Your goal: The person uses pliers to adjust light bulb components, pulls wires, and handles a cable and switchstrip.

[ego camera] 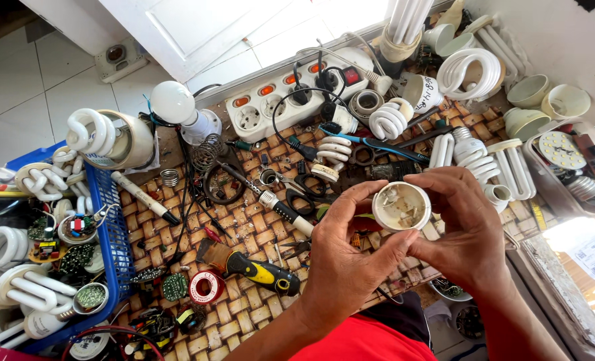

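Both of my hands hold a round white lamp housing point(401, 206) above the woven-pattern workbench point(244, 234). Its open end faces up and shows a rough, chipped inside. My left hand point(347, 257) cups it from the left, thumb and fingers curled around the rim. My right hand point(468, 224) grips it from the right and over the top edge. Under and behind the housing lie black-handled scissors point(304, 194) and a soldering iron point(280, 208).
A blue basket point(113, 234) at the left holds several spiral lamps and circuit boards. A white power strip point(290, 93) lies at the back with plugs in it. A yellow-handled tool point(257, 271), a solder reel point(207, 286), loose bulbs and white shells are scattered around.
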